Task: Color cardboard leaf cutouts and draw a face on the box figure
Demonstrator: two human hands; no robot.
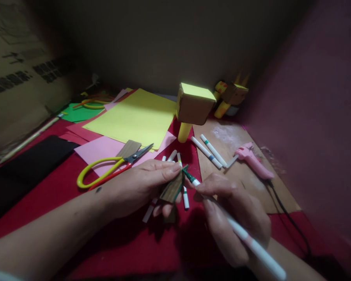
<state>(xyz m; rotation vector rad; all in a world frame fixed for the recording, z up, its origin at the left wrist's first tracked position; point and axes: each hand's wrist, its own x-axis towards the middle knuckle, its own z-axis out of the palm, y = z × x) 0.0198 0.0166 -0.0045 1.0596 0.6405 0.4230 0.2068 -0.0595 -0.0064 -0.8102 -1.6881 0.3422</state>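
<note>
Fine green edging at a red-covered table [119,249]: a left hand [159,177] clasps a small piece of corrugated cardboard [172,189] at the centre of the scene, thumb on top and fingers underneath, a hold that appears meant to steady it while leaving its edge free. The right hand [236,212] pinches a white-barrelled green marker [236,228] like a pen, close to the tip, probably for fine control; its nib meets the cardboard's upper end, and dark green lines the near edge.

Clockwise from the cardboard, a box-shaped cardboard model [196,105] stands on a yellow tube towards one o'clock. Two capped markers [211,151] lie at two, and a pink hot glue gun [256,162] rests on a wooden board [245,191] between two and three, seemingly parked there to spare the cloth. Yellow-and-red-handled scissors [101,175] lie towards ten, yellow paper [134,117] at eleven.

The left fingertips are partly covered by the cardboard, and more pens beneath that hand show only in part. The right hand's last fingers are tucked out of sight. Between one and two o'clock, a horned cardboard figure [234,94] is dim and soft; the forearms run off the frame.
</note>
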